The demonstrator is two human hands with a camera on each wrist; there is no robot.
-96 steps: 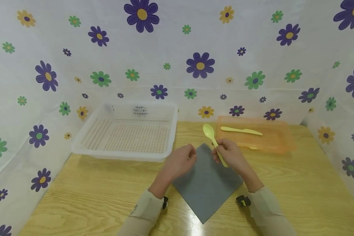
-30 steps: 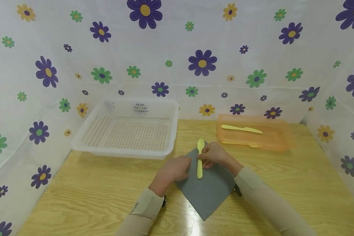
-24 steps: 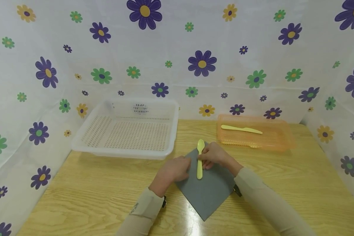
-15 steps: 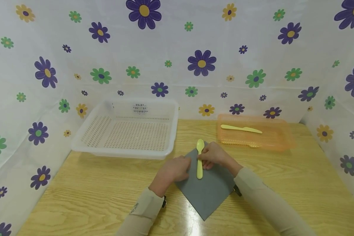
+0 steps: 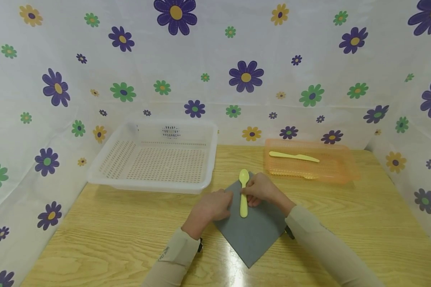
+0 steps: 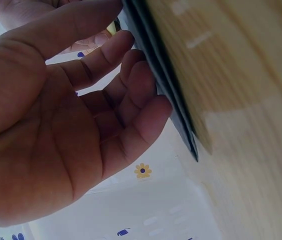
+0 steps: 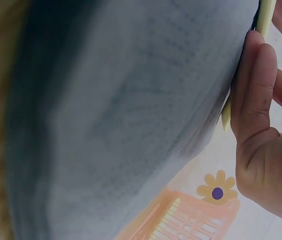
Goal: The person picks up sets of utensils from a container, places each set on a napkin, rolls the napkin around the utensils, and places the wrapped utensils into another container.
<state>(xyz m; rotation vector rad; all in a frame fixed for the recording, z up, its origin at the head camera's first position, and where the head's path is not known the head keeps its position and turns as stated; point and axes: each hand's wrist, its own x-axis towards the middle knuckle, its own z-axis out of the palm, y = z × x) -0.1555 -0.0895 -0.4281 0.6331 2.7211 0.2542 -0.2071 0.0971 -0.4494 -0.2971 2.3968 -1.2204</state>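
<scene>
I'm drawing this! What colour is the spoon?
Pale yellow; the spoon shows best in the head view.

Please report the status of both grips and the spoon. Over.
Right grip on spoon; left grip touching napkin. Spoon lying on napkin. Nothing seen in its way.

The left hand (image 6: 56, 120) shows its palm, the fingers loosely bent and their tips resting against a dark folded cloth (image 6: 167, 82), its layers visible at the edge. Beyond the cloth from the hand lies the wood-grained bench (image 6: 241, 100). Past the thumb is part of the right hand (image 6: 28, 12), with a yellow sliver (image 6: 112, 27) near it, too small to identify. On the little-finger side hangs a white flower-print sheet (image 6: 116, 182).
</scene>
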